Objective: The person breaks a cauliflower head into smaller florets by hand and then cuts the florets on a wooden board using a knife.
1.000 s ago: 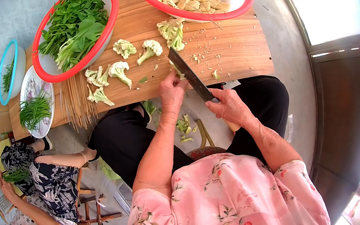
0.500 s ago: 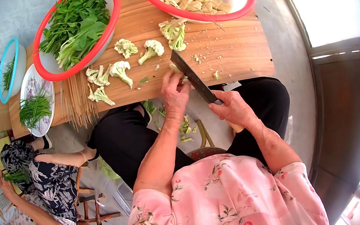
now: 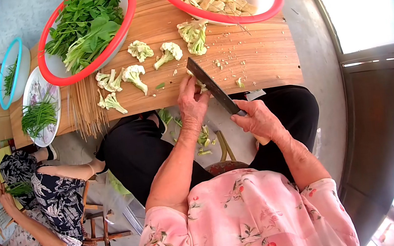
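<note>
My right hand (image 3: 255, 116) is closed round the handle of a wide-bladed kitchen knife (image 3: 213, 87), its dark blade slanting up and left over the table's near edge. Left of the blade, my left hand (image 3: 192, 100) pinches a small cauliflower piece (image 3: 197, 83), mostly hidden by the fingers and the knife. Beyond the blade tip lies a larger cauliflower chunk (image 3: 194, 37). Several cut florets rest to the left, among them one floret (image 3: 167, 54) and another floret (image 3: 134, 79). Small crumbs are scattered right of the knife.
Red-rimmed bowls hold leafy greens (image 3: 89, 32) and pale sliced pieces (image 3: 220, 2). Thin wooden skewers (image 3: 86, 106) and an oval plate (image 3: 57, 113) of chives lie at left on the wooden table (image 3: 268, 56). A seated co-worker (image 3: 45, 232) holds greens at lower left.
The view has shifted slightly, moving the table items a little right. Both hands keep their grips, with the knife almost in the same place. The co-worker's hand has moved slightly.
</note>
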A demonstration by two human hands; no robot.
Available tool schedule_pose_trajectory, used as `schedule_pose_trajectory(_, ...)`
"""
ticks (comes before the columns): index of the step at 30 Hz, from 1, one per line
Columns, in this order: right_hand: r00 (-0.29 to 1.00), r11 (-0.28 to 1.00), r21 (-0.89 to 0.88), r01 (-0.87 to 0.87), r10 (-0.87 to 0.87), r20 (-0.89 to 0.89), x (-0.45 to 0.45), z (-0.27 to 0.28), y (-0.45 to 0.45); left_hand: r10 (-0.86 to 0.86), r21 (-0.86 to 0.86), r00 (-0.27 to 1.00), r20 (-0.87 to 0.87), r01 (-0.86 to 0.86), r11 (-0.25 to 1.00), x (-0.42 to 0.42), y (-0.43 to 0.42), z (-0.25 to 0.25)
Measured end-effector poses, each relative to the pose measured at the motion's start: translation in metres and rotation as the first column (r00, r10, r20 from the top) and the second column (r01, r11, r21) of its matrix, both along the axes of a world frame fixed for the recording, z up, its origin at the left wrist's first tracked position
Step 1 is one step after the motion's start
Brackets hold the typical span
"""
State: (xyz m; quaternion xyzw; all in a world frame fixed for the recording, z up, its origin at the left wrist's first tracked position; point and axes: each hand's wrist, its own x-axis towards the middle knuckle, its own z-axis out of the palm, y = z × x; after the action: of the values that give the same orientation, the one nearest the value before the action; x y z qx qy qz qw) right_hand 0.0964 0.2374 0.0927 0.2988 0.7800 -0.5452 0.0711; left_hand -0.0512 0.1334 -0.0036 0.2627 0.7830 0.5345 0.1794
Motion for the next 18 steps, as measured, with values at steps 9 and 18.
schedule_pose_trajectory(9, 1.000, 1.000, 0.005, -0.018, 0.018, -0.002, -0.002, -0.005, 0.001, 0.018, 0.025, 1.000, -0.006, -0.017, 1.000, 0.001, 0.000, -0.004)
schedule_pose_trajectory(18, 0.997, 0.993, 0.095, -0.070, 0.074, -0.034, -0.004, -0.012, 0.001, 0.019, 0.024, 0.998, -0.062, -0.017, 1.000, 0.003, 0.000, -0.008)
